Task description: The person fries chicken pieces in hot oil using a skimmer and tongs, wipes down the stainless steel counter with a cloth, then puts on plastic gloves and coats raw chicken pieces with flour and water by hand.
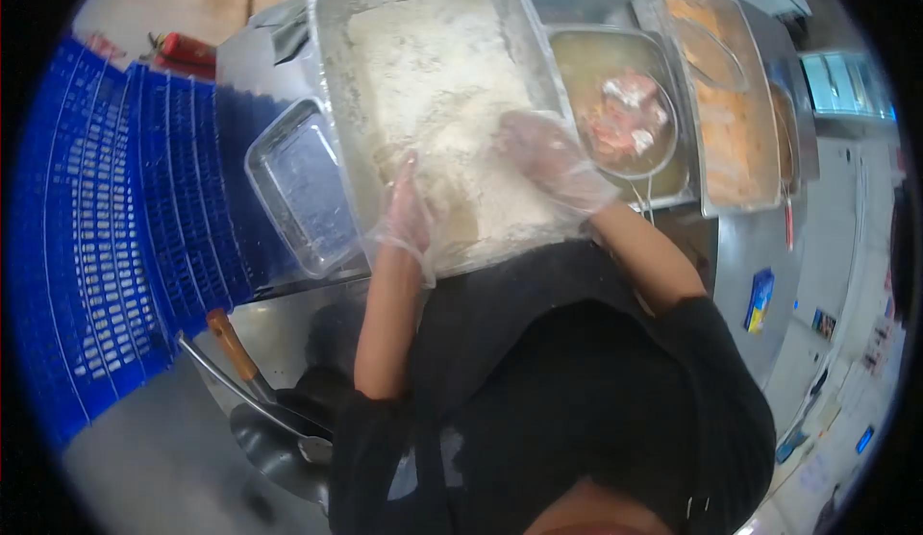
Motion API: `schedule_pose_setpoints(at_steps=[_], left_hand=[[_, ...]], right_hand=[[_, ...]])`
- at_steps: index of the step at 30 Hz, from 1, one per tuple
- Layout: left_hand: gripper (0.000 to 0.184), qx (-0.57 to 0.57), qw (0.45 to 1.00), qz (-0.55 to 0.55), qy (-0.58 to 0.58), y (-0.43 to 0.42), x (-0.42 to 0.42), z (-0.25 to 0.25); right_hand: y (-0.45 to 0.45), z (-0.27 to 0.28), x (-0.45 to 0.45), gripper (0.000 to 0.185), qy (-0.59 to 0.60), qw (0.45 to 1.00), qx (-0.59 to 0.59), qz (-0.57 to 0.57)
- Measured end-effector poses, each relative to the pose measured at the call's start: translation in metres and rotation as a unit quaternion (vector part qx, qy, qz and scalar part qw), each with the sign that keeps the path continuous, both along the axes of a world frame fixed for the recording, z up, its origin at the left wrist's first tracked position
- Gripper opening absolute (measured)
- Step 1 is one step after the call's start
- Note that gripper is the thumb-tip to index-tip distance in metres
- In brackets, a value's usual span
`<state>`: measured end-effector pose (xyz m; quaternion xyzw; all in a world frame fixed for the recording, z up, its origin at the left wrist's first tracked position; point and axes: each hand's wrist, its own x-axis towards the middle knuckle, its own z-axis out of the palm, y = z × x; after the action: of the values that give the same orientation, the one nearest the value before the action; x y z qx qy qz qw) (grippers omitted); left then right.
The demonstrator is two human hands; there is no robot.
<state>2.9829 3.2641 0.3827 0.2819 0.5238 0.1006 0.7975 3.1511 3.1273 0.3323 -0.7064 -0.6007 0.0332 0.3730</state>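
Observation:
A long metal tray point(336, 74) holds a thick layer of white flour-like powder point(433, 54). My left hand point(408, 216), in a clear plastic glove, is at the tray's near left side, with its fingers stretched out along the powder and nothing in them. On the right side of the tray my right hand point(548, 155), gloved the same way, rests on the powder with the palm turned inward. Its fingertips are blurred and partly lost in the powder; no held item shows. Powder is heaped between the two hands.
Right of the tray, a strainer with raw, pinkish meat point(627, 117) sits in a metal pan of liquid. Beyond it stands a tray of orange-brown crumbs point(726, 141) with a wire basket. On the left are a shallow metal pan point(303, 189), blue crates point(173, 160) and a wok point(274, 448).

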Motion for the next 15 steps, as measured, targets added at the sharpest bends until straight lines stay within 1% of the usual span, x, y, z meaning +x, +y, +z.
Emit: schedule_pose_setpoints(at_steps=[1,2,3,4,5,6,7,8,9,10,12,13,15], left_hand=[[0.046,-0.023,0.998,0.004,-0.059,0.0,0.0,-0.005],[0.047,-0.052,0.993,0.007,-0.11,-0.005,-0.004,-0.013],[0.048,-0.067,0.995,0.023,-0.073,-0.004,-0.005,-0.029],[0.048,-0.063,0.995,0.036,-0.071,-0.004,0.0,-0.03],[0.048,-0.053,0.995,0.01,-0.079,-0.006,0.006,-0.028],[0.047,-0.046,0.995,-0.017,-0.085,-0.01,0.009,-0.025],[0.047,-0.045,0.996,-0.007,-0.082,-0.011,0.014,-0.017],[0.046,-0.16,0.969,0.004,-0.187,-0.011,0.021,-0.005],[0.044,-0.27,0.918,0.012,-0.29,-0.011,0.027,0.001],[0.044,-0.268,0.918,0.013,-0.292,-0.012,0.033,-0.001],[0.042,-0.201,0.937,0.022,-0.286,-0.011,0.044,-0.008],[0.042,-0.201,0.936,0.022,-0.287,-0.012,0.048,-0.017],[0.039,-0.142,0.963,-0.051,-0.225,-0.011,0.054,-0.038]], right_hand=[[0.009,0.064,0.004,0.034,0.119,0.984,-0.128,-0.042],[0.009,0.103,-0.001,0.035,0.238,0.931,-0.262,-0.086],[0.0,0.11,-0.007,0.035,0.243,0.929,-0.27,-0.075],[-0.008,0.114,-0.003,0.036,0.103,0.974,-0.196,-0.051],[-0.012,0.116,-0.001,0.038,-0.038,0.993,-0.113,-0.026],[-0.013,0.118,-0.002,0.038,-0.034,0.993,-0.112,-0.013],[-0.014,0.119,-0.002,0.039,-0.02,0.993,-0.115,0.017],[-0.015,0.121,-0.001,0.041,-0.009,0.992,-0.117,0.044],[-0.02,0.115,-0.002,0.041,-0.039,0.991,-0.118,0.043],[-0.022,0.114,-0.003,0.041,-0.042,0.991,-0.116,0.045],[-0.025,0.111,-0.004,0.041,-0.011,0.989,-0.143,0.031],[-0.028,0.107,-0.004,0.041,-0.013,0.989,-0.143,0.03],[-0.032,0.093,-0.004,0.043,-0.065,0.991,-0.117,0.009]])
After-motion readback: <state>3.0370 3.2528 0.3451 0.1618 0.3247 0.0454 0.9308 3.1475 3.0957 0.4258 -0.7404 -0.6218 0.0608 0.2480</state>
